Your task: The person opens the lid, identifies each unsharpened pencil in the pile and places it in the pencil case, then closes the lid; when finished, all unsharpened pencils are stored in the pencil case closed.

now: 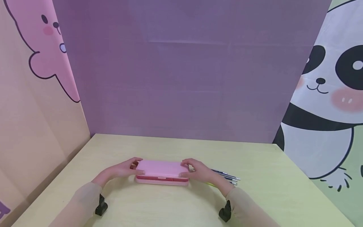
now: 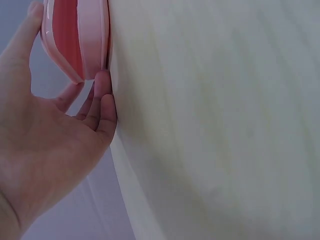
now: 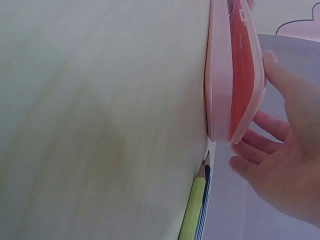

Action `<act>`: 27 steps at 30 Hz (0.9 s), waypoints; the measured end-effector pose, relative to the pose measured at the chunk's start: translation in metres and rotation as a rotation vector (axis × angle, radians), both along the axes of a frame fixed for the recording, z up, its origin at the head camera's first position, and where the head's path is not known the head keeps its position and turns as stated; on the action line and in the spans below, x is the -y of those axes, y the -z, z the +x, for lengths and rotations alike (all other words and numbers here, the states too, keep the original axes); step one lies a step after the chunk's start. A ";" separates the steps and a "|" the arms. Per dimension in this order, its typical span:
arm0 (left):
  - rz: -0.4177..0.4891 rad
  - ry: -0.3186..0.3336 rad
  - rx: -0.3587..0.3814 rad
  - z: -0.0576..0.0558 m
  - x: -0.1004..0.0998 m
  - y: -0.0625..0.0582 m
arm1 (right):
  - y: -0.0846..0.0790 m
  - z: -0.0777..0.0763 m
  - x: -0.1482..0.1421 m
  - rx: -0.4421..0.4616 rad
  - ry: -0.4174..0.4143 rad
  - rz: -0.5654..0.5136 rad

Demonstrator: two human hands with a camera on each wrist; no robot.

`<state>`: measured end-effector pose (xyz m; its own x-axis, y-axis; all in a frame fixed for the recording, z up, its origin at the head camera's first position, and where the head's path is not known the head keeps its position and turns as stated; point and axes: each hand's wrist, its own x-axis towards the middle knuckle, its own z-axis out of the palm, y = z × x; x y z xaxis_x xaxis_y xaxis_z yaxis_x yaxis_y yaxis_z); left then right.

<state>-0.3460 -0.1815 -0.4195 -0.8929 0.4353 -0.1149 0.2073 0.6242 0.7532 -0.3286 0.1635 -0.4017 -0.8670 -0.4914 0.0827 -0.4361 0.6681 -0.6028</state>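
A pink pencil case lies on the table with its lid slightly raised, and a red inside shows through the gap along the front. At its left end is my left hand; in the left wrist view the thumb lies on the lid and the fingers curl by the case's end and base. My right hand grips the lid's right end, thumb on top and fingers bent round the edge. Beside that hand lie several dark striped pencils and a yellow-green pencil, partly hidden by my right wrist in the head view.
The case and pencils lie on a light wooden table. A purple backdrop stands behind its far edge. A panda picture covers the right wall, and a pink cartoon figure is on the left wall.
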 end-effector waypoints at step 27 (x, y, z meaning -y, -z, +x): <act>-0.085 -0.014 -0.083 -0.002 -0.014 0.004 | -0.006 -0.002 0.016 0.005 0.097 0.011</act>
<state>-0.3480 -0.1677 -0.4239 -0.9067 0.4149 -0.0766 0.2576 0.6882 0.6783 -0.3307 0.1480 -0.3952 -0.9110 -0.4060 0.0730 -0.3660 0.7138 -0.5971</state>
